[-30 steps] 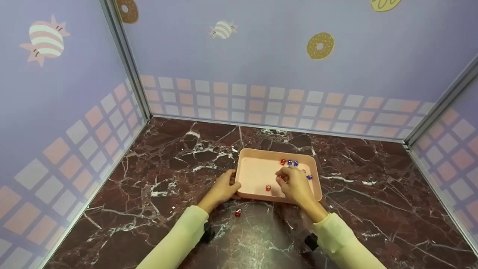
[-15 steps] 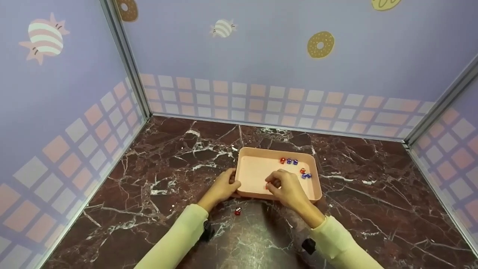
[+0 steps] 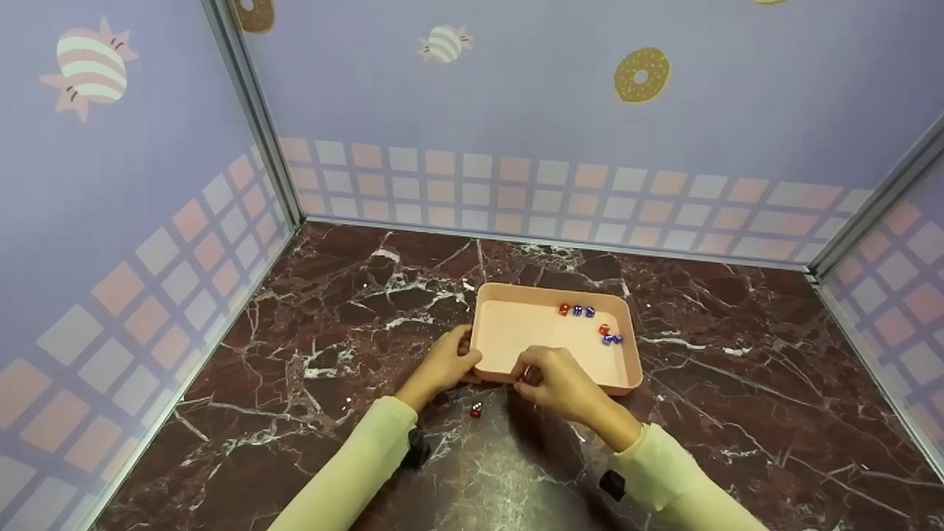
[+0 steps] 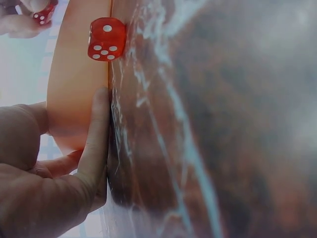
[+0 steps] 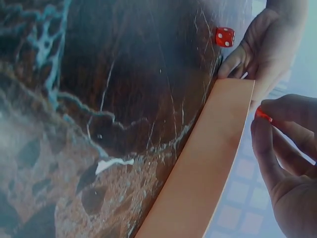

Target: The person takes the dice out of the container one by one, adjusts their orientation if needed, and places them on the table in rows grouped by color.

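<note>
Now | right hand [image 3: 554, 383] has come toward the near rim of the tray [image 3: 509, 324], grip pinched on a red die [image 5: 263, 115] | left hand [image 3: 441, 361] holds tray's near-left corner | one die, I'd judge, lifted clear; six dice [image 3: 605, 330] inside; loose die [image 4: 106, 39] nearside, on table [image 3: 700, 413]

Peach tray [image 3: 546, 324], rect. w/ rounded corners, lies flat. Inside, nr the far wall: a row of 1 red die [image 3: 564, 309] and 2 blue dice [image 3: 577, 310]; nr the R wall: 2nd red die [image 3: 605, 329], 2 more blue dice [image 3: 618, 338]. 3rd red die [image 4: 43, 18] is pinched in R hand [image 3: 560, 380]. 4th red die [image 4: 106, 39], white-dotted, rests outside, in front.
</note>
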### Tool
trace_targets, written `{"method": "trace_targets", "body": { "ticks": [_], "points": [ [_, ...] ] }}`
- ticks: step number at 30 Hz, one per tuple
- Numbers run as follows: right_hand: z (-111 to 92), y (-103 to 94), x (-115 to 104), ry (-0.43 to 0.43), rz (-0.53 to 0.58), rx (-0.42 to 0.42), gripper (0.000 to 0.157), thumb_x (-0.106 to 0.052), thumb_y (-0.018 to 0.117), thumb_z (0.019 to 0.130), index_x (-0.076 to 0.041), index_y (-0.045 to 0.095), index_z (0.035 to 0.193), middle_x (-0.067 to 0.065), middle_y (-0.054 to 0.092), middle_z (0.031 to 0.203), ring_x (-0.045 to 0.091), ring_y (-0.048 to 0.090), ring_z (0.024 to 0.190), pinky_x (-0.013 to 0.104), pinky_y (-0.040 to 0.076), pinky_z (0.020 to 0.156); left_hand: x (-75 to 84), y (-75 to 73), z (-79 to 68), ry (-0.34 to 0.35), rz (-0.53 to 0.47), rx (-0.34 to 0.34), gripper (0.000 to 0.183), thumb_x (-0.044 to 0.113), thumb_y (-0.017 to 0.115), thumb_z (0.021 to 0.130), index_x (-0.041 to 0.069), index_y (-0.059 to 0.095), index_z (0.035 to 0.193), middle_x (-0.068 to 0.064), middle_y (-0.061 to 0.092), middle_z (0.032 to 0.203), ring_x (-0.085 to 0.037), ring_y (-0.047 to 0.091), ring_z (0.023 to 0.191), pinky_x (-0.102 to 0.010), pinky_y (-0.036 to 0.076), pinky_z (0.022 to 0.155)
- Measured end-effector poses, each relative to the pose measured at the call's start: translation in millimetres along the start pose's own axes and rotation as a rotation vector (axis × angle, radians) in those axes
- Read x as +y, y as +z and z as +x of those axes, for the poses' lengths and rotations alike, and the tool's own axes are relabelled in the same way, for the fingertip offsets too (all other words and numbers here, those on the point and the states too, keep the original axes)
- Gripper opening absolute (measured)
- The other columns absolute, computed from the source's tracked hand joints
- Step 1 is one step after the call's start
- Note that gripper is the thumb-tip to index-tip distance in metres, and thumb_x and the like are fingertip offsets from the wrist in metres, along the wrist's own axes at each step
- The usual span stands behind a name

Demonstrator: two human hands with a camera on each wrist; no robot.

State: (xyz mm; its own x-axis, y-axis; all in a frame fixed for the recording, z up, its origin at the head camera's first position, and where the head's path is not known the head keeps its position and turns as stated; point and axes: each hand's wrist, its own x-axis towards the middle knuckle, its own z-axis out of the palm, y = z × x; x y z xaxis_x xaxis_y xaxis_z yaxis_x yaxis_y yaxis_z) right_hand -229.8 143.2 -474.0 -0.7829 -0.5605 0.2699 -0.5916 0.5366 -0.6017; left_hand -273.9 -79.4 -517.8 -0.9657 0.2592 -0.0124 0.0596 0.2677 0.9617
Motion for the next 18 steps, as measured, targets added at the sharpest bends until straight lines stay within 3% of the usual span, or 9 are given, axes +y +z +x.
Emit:
{"method": "trace_targets", "body": {
  "ticks": [7, 18],
  "points": [
    [0.5, 7.1, -3.8, -0.061, -0.063, -0.114, 0.012, 0.007, 0.078, 0.08, -0.003, 0.073, 0.085, 0.006, 0.072, 0.083, 0.014, 0.068, 0.073, 0.024, 0.064, 0.065, 3.5, -5.0, 0.6, -0.018, 0.005, 0.0, 0.059, -0.003, 0.055, 0.093, -0.012, 0.045, 0.15, -0.03, 0.067, 0.115, -0.04, 0.075, 0.094, -0.04, 0.073, 0.069],
    [-3.4, 19.8, -2.1, -0.067, -0.106, -0.152, 0.014, 0.004, 0.081, 0.079, -0.005, 0.073, 0.085, 0.003, 0.068, 0.084, 0.012, 0.063, 0.074, 0.022, 0.059, 0.065, 2.9, -1.2, 0.3, -0.016, 0.011, -0.005, 0.058, -0.003, 0.056, 0.093, -0.012, 0.045, 0.149, -0.029, 0.066, 0.116, -0.037, 0.074, 0.095, -0.04, 0.073, 0.068]
  ]
}}
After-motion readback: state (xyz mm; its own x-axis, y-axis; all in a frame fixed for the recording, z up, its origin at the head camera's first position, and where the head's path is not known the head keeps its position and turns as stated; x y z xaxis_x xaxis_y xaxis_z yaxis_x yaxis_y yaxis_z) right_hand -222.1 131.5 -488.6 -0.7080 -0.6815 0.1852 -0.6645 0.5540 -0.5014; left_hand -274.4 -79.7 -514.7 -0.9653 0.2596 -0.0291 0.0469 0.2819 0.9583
